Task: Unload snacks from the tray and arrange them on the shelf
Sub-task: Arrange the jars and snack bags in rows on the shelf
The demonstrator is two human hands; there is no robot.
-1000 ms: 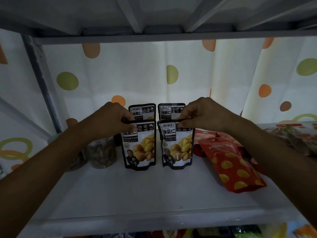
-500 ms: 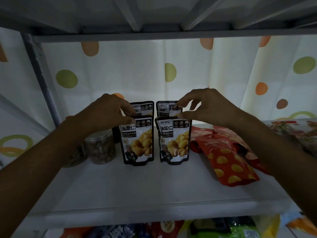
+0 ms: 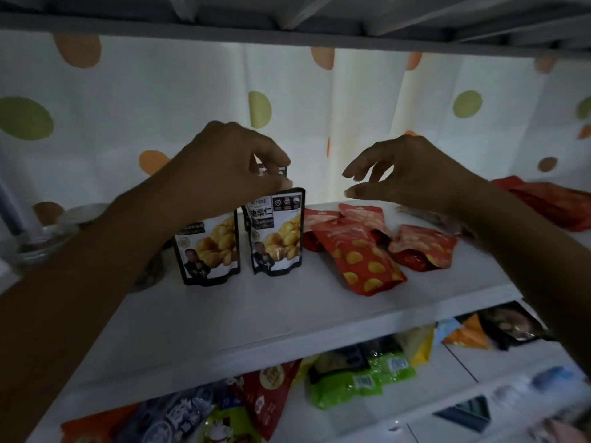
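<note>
left hand (image 3: 230,167): I see it curled above the chestnut pouches. The fingertips (image 3: 277,161) and thumb close on the top edge of the rear pouch (image 3: 273,172). Only a sliver of that pouch shows between them, so I log it as a pinch.
right hand (image 3: 415,177): loose and spread, fingers apart, thumb below them with a clear gap. It grips nothing and touches nothing. It hovers over the back of the shelf, to the right of the pouches and above the red packs.
left front pouch (image 3: 208,251): black and white with yellow chestnuts printed on it, upright on the shelf. The left wrist hides its top.
right front pouch (image 3: 276,231): same print, upright, just beside the left one with a narrow gap. The left thumb sits at its top corner; I can't tell if they touch.
rear pouch: directly behind the right front pouch, almost fully hidden.
red packs (image 3: 358,257): several with a yellow chip print, lying flat and overlapping, to the right of the pouches. The nearest is just beside the right front pouch.
shelf (image 3: 224,318): white board that carries everything above.
lower snacks (image 3: 361,375): green, red, blue and yellow bags heaped one level down, blurred.
jar (image 3: 48,231): far left on the shelf, too blurred to read.
curtain (image 3: 160,91): white with green and orange dots, hangs behind the shelf.
</note>
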